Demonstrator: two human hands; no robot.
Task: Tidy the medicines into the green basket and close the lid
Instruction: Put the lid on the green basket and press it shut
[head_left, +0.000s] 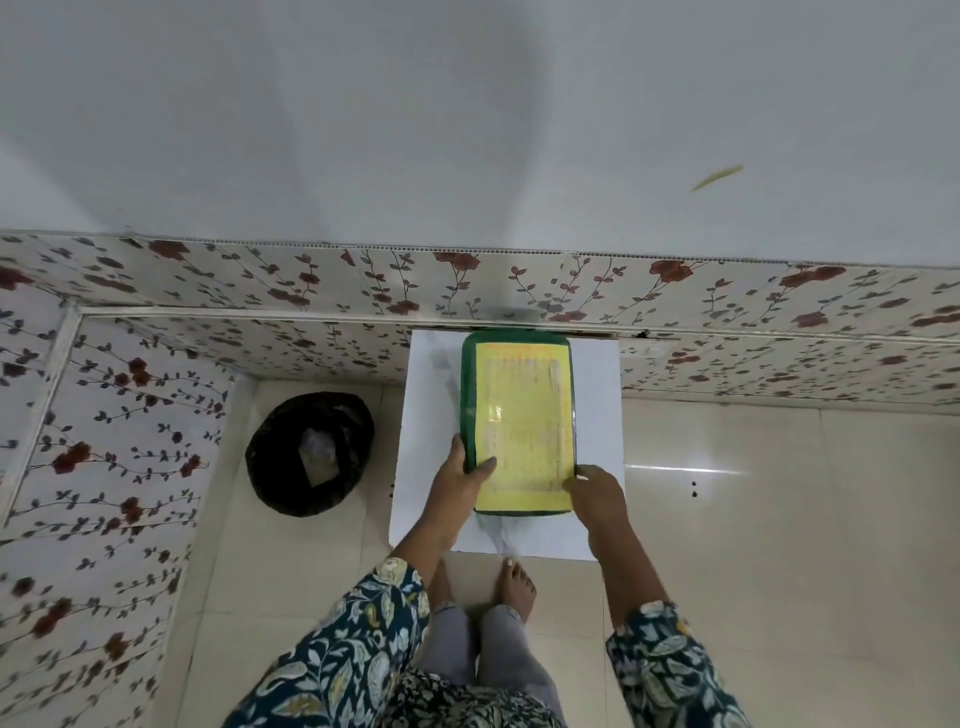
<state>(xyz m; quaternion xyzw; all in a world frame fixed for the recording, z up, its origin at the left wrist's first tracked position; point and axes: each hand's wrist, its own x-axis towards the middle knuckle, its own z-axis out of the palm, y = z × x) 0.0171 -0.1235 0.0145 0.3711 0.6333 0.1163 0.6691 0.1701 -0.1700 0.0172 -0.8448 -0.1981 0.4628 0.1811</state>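
Note:
The green basket (469, 395) stands on a small white table (431, 415) against the wall, seen from above. Its lid (522, 426), green-edged with a yellow printed sheet on top, lies flat over the basket. My left hand (460, 480) grips the basket's near left corner, thumb resting on the lid. My right hand (595, 491) holds the near right corner, fingers curled over the edge. No medicines are visible; the inside of the basket is hidden by the lid.
A black bin (310, 453) lined with a bag stands on the tiled floor left of the table. Floral wall panels run behind the table and along the left. My bare feet (517, 582) stand at the table's near edge.

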